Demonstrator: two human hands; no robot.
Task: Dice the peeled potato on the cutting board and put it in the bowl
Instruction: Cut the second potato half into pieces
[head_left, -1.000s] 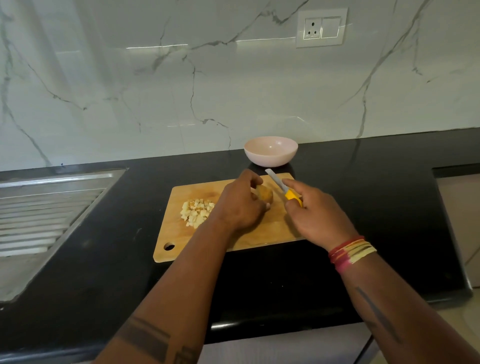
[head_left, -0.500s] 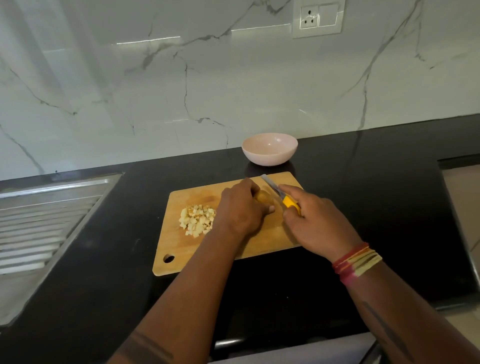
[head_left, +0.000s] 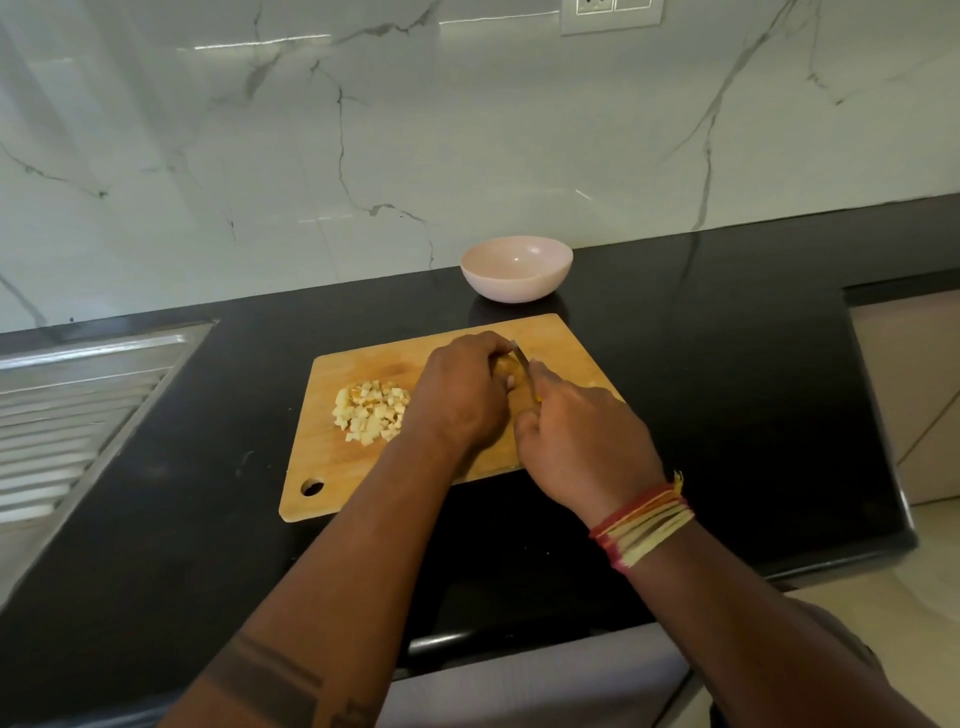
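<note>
Hands come first: the left hand (head_left: 462, 395) curls over the smooth potato (head_left: 506, 370) and holds it down on the flat wooden cutting board (head_left: 566, 348), while the right hand (head_left: 576, 436) grips a knife (head_left: 522, 358) with a thin shiny blade that cuts into it. Small pale potato cubes (head_left: 371, 413) sit in a bumpy pile on the board's left side. Farther back, a round pink bowl (head_left: 517, 269) stands on the shiny black counter (head_left: 727, 364).

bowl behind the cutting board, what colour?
Pale pink, plain, no pattern. The bowl shows clearly in the head view, the only view here.
</note>
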